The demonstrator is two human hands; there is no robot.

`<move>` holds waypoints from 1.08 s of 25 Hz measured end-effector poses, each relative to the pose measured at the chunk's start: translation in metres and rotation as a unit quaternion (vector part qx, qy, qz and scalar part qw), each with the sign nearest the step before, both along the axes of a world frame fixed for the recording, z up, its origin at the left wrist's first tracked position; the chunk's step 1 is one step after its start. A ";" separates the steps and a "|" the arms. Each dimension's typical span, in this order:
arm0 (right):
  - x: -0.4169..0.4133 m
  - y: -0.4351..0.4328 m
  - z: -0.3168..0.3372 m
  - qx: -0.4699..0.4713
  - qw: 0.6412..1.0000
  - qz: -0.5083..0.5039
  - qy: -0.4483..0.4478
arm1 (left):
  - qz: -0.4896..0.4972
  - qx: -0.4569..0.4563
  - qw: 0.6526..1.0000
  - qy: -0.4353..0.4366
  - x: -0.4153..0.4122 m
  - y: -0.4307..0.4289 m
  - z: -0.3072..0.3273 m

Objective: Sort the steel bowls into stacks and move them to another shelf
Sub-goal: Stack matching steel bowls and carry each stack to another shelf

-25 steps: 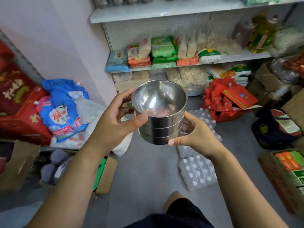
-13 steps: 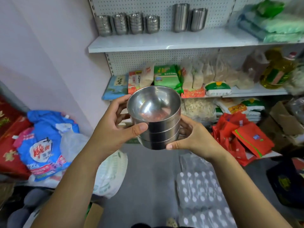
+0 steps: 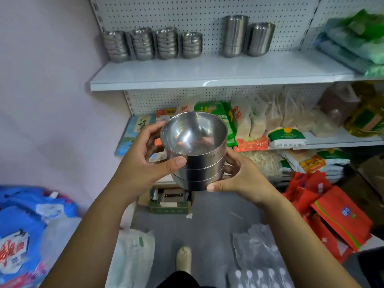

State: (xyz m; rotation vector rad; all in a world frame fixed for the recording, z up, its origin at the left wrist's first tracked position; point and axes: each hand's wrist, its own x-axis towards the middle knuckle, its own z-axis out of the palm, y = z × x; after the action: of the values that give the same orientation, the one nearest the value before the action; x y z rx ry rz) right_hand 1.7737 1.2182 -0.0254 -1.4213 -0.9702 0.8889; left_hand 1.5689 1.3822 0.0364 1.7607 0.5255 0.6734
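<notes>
Down at the far left, blue bags [image 3: 27, 225] lie heaped on the floor against the pale wall. Up on the top shelf [image 3: 207, 73], at its left end, four short stacks of steel bowls stand in a row against the pegboard, just beside one another: the first [image 3: 116, 46], the second [image 3: 143, 44], the third [image 3: 167, 43] and a lower fourth [image 3: 192, 45].

In front of the shelves, at about the height of the lower shelf [image 3: 342, 140], the person holds a held stack [image 3: 199, 163] of three nested bowls in the air, its mouth tipped toward them. The left hand [image 3: 143, 163] grips it from the left, thumb pressed on the near side just under the top rim and fingers curled round the far side. The right hand [image 3: 243, 177] grips it from the right and lower down, thumb lying along the bottom bowl's edge and fingers wrapped behind. So both hands are clamped on the same stack, one on each side.

Below them a small cardboard box [image 3: 170, 202] sits on the grey floor, with a white bag [image 3: 133, 256] and a shoe [image 3: 184, 259] nearer.

Further right on the top shelf stand two taller steel stacks [image 3: 234, 36], touching or nearly so. Green packs [image 3: 353, 44] fill the shelf's right end. The lower shelf carries food packets and an oil bottle [image 3: 365, 121]; red bags [image 3: 332, 210] spill over the floor beneath.
</notes>
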 end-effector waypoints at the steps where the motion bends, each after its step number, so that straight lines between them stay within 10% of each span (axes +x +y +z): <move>1: 0.016 0.021 0.002 0.006 1.000 -0.014 -0.004 | -0.012 0.002 1.000 -0.002 0.019 0.026 0.005; 12: 0.155 0.136 0.024 0.047 0.986 -0.161 -0.010 | -0.167 0.041 0.985 0.024 0.216 0.189 0.043; 27: 0.441 0.136 0.041 0.084 0.946 -0.302 -0.081 | -0.239 0.100 0.966 -0.027 0.542 0.196 0.068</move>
State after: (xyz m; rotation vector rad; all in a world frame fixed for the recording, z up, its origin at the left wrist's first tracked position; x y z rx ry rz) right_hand 2.2143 1.3537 0.0159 -1.5333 -0.6446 0.2319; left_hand 2.1111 1.5787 0.1044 1.9561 -0.0158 0.4400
